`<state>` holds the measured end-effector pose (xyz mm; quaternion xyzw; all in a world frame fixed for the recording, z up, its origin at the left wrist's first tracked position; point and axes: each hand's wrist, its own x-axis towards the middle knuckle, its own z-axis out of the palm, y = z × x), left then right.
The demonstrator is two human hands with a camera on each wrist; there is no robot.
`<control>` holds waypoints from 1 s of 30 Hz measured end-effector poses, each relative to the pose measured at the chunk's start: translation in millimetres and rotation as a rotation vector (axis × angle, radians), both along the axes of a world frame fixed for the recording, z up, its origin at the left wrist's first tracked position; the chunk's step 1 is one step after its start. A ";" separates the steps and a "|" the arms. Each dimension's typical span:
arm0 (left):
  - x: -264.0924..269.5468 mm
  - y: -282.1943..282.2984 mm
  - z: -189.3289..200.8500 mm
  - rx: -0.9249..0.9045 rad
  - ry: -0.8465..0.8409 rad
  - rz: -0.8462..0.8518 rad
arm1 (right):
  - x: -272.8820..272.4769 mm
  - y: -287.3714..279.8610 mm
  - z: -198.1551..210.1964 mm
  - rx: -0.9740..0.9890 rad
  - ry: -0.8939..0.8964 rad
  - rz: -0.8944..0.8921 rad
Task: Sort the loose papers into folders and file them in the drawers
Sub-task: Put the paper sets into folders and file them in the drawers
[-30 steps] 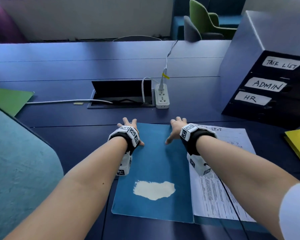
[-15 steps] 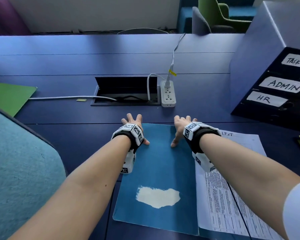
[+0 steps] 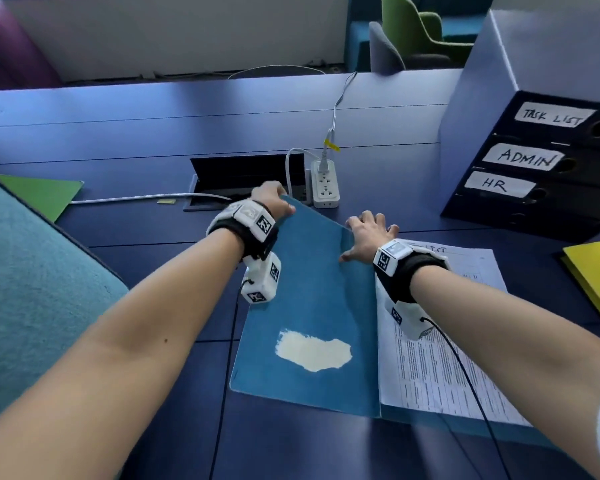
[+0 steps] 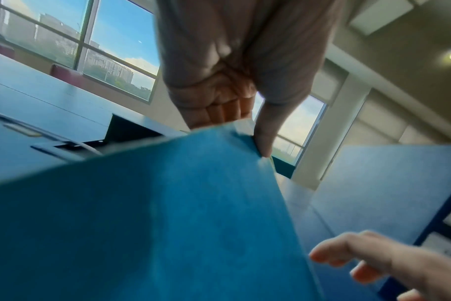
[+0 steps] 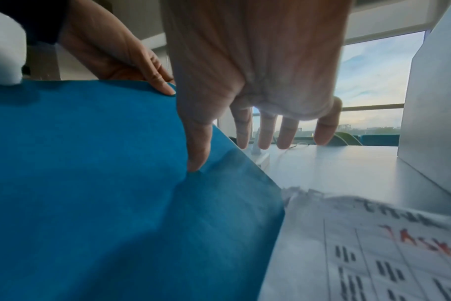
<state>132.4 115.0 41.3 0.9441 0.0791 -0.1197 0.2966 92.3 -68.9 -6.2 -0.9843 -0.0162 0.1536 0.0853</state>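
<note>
On the dark blue desk point(image 3: 153, 133), front and centre, lay the blue card folder point(image 3: 309, 306) with its cover over the left part of the printed white task-list sheet point(image 3: 437, 358). Half a second back both hands lay flat on its far edge; by this moment my left hand point(image 3: 271, 202) had lifted the far left corner off the desk, with the near edge down. I read that as the folder being opened or picked up, so filing into the black drawer unit point(image 3: 548, 157) labelled TASK LIST, ADMIN, HR was not yet under way.

Left fingers point(image 4: 224, 110): curled behind the corner, thumb on the front face, clamped on the folder. My right hand point(image 3: 368, 233) sat at the far right corner with fingers point(image 5: 265, 130) straight and spread past the edge, only the thumb tip pressing into the cover.

Head view gave the layout: green folder point(image 3: 42, 195) far left, yellow folder point(image 3: 596, 282) far right, drawer labels. It hid the left grip behind the wrist unit. Left wrist view showed that pinch. Right wrist view showed the dent under the thumb and red handwriting on the sheet, blurred, apparently "TASK".
</note>
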 end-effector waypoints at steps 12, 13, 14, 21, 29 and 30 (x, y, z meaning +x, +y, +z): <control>-40.9 -82.3 99.4 -0.027 0.185 -0.244 | -59.6 -39.1 70.8 0.396 -0.153 0.042; -42.2 -85.8 99.1 -0.047 0.220 -0.240 | -65.3 -42.5 74.1 0.411 -0.131 0.061; -44.5 -88.7 99.4 -0.104 0.286 -0.201 | -70.7 -46.3 77.2 0.426 -0.118 0.074; -65.7 -134.5 106.4 -0.514 0.497 -0.244 | -87.2 -84.1 99.3 0.855 -0.085 -0.253; -85.7 -182.6 53.1 -0.350 0.525 -0.270 | -114.7 -159.3 93.9 0.774 0.003 -0.419; -87.1 -184.1 46.7 -0.310 0.543 -0.282 | -119.2 -168.9 89.1 0.742 0.030 -0.421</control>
